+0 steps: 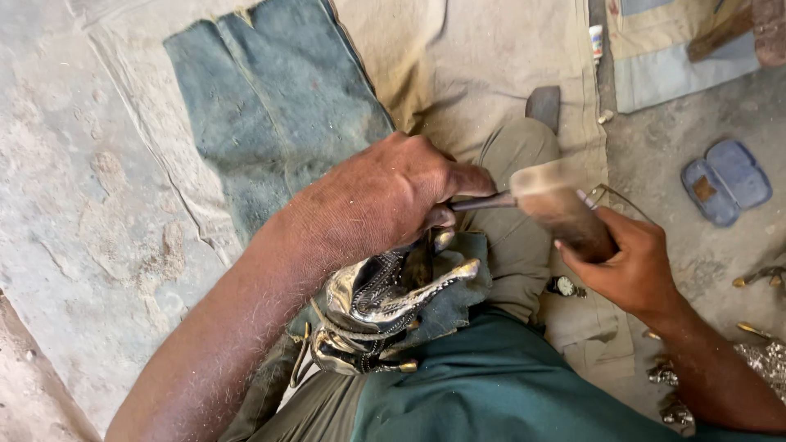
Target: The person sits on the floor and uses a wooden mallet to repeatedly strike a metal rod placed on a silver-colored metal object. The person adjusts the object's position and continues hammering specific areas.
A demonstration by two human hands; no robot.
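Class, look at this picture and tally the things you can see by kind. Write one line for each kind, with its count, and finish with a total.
Hands: 2, left hand and right hand
Wooden mallet: 1
Metal punch: 1
Silver ornamental metal piece: 1
Blue sandals: 2
Wristwatch: 1
Blue denim cloth: 1
Total: 9

**Around the floor**

A blue cloth [274,106] lies spread toward the floor's far left, overlapping a tan sheet [491,57]. A blue sandal [727,180] sits near the right edge. A small white tube [596,39] rests by the far edge. A wristwatch [565,286] lies on the sheet's near right part.
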